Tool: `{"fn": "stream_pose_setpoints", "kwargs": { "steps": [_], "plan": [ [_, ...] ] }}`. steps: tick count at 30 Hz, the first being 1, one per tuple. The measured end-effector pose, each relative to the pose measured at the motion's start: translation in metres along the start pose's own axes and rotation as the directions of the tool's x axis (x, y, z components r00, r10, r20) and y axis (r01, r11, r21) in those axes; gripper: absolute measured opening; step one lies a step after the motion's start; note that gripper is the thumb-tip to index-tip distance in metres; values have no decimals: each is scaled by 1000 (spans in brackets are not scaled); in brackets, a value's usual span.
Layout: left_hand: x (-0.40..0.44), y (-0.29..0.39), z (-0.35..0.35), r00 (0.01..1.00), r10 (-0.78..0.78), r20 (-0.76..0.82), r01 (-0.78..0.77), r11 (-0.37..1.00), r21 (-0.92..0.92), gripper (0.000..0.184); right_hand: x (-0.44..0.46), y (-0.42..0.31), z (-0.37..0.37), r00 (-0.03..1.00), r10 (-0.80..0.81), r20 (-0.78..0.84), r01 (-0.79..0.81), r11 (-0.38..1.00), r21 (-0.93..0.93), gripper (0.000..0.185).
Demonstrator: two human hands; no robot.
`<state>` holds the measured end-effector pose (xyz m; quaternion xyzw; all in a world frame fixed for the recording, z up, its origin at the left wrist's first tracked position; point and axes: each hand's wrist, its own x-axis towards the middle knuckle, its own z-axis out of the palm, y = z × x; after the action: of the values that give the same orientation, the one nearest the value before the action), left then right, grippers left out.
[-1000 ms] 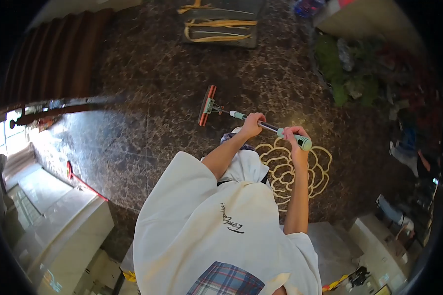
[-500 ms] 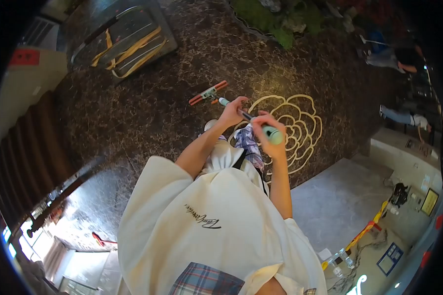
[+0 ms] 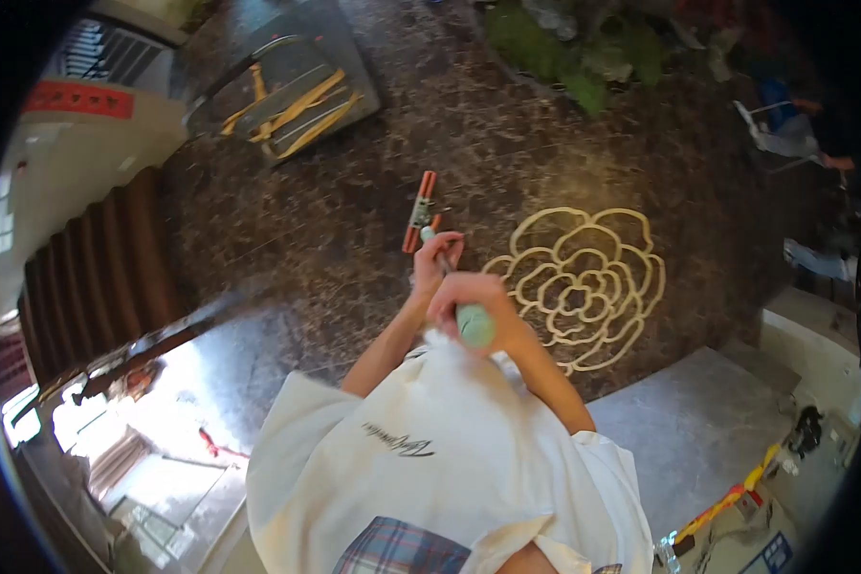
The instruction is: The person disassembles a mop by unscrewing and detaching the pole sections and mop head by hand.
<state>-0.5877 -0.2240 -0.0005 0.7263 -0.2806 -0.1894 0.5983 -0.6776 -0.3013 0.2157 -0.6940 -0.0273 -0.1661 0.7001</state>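
Both hands grip the long handle of a sponge mop, whose head (image 3: 420, 212) has orange-red strips along both sides of a pale grey-green plate. My left hand (image 3: 436, 260) is closed round the lower part of the handle, just behind the head. Nearer my body, my right hand (image 3: 478, 298) wraps the upper end, and the mint-green handle end (image 3: 474, 326) points up at the camera. Motion blurs the right hand a little. The mop head is over the brown marbled floor (image 3: 287, 215); whether it touches cannot be made out.
Right of my hands, a cream flower outline (image 3: 584, 297) marks the floor. A dark flat cart (image 3: 349, 57) with yellow straps stands at upper left. Green foliage (image 3: 584, 57) lies at the top. A brown pleated panel (image 3: 105, 273) is at left, a grey slab (image 3: 689, 411) at lower right.
The mop head has swung from a slant to nearly upright in view. My right hand and the handle end have moved left and closer to my body. The view has shifted too.
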Motion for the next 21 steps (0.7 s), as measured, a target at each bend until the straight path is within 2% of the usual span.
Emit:
{"fn": "stream_pose_setpoints", "kwargs": {
  "steps": [1,2,3,5,7,9,10,11,13,15,16,18,20,21],
  "plan": [
    [0,3,2,992,-111,-51,107,990,-87,20,-5,11,0,988,6,-153,-14,999,-49,13],
    [3,-11,6,974,-216,-61,193,943,-271,28,-9,17,1,953,14,-303,-44,995,-92,10],
    [3,-3,4,976,-209,-67,189,956,-224,28,-9,19,1,956,0,-294,-18,998,-59,10],
    [10,19,5,979,-189,-74,176,972,-153,27,-5,20,-4,892,47,-449,3,994,110,5],
    [4,33,9,986,-88,-142,70,989,-131,25,-8,18,-9,908,28,-417,27,992,125,5],
    [-8,29,5,979,-138,-153,115,981,-154,22,-15,19,-19,953,15,-304,17,995,102,7],
    [-7,19,8,968,-184,-171,150,969,-195,20,-16,27,-23,951,3,-308,25,996,87,7],
    [-7,5,11,968,-155,-199,84,943,-323,19,-17,37,-21,956,-34,-291,49,998,42,9],
    [-3,16,12,965,-161,-207,83,936,-342,17,-16,36,-24,961,-55,-273,55,998,-8,11],
    [6,17,16,962,-164,-220,76,930,-360,15,-12,28,-32,947,110,-303,-95,994,62,16],
    [9,7,20,952,-157,-263,90,964,-249,14,-10,33,-36,945,115,-305,-103,993,55,16],
    [20,-17,31,930,-126,-346,125,992,-24,11,-8,50,-47,908,-3,-418,-23,998,-57,20],
    [34,-38,45,904,-78,-419,174,965,194,8,-10,57,-68,921,65,-383,-85,996,-34,20],
    [40,-44,52,902,-132,-411,197,973,121,11,-12,63,-79,922,161,-353,-165,986,19,19]
  ]
}}
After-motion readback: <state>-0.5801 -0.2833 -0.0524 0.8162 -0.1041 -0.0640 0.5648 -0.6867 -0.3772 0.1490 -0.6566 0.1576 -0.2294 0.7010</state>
